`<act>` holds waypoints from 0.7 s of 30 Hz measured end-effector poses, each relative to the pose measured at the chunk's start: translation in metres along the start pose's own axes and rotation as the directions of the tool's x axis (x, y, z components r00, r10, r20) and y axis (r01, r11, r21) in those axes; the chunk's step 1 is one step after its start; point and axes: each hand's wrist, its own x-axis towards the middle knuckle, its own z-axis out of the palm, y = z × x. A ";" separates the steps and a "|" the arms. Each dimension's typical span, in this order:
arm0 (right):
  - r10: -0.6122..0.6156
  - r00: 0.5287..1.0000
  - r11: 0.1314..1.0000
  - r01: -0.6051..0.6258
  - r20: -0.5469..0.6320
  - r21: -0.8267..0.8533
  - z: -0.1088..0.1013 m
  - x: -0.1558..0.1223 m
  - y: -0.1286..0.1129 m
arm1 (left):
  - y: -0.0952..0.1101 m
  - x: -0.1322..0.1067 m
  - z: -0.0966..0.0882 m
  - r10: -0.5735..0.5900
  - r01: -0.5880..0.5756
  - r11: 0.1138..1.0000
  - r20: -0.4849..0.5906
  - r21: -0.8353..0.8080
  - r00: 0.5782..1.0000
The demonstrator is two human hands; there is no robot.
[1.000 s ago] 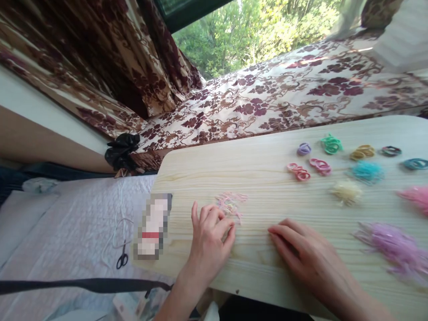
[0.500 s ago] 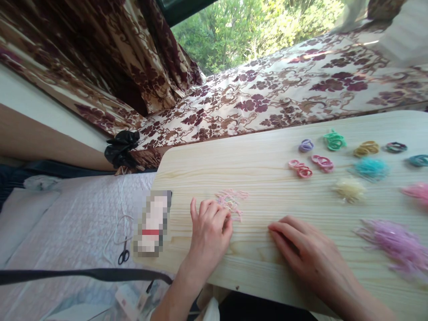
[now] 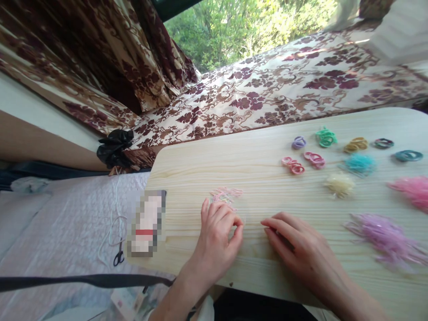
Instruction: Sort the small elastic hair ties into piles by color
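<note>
My left hand [image 3: 217, 238] rests on the pale wooden board [image 3: 240, 165] with curled fingers, thumb and forefinger pinched together; what they pinch is too small to make out. Just beyond its fingertips lies a small heap of thin pink elastic bands [image 3: 224, 195]. My right hand [image 3: 296, 245] lies flat on the board beside it, fingers stretched out towards the left hand, holding nothing I can see.
Further right on the board lie pink hair ties [image 3: 293, 166], purple ties [image 3: 298, 142], green ties [image 3: 325, 137], yellow ties [image 3: 356, 144], and turquoise [image 3: 359, 163], cream [image 3: 339, 184] and lilac [image 3: 384, 236] heaps of bands. Scissors [image 3: 117, 257] and a white cord [image 3: 113, 223] lie on the bedding at left.
My left hand has slid a little right and towards me, away from the pink heap, and its thumb and forefinger have closed into a pinch. The right hand has barely moved.
</note>
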 end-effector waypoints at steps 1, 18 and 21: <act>0.005 1.000 1.000 -0.005 -0.018 0.025 0.000 0.000 0.000 | 0.003 0.001 0.000 0.006 -0.005 0.999 0.023 -0.037 1.000; 0.123 0.987 0.920 -0.152 0.102 0.361 -0.010 0.002 -0.009 | 0.018 0.006 -0.006 -0.014 0.053 0.956 0.139 -0.288 0.990; 0.190 0.960 0.867 -0.263 0.207 0.423 -0.012 0.000 -0.011 | 0.019 0.006 -0.006 -0.026 0.064 0.959 0.137 -0.277 0.990</act>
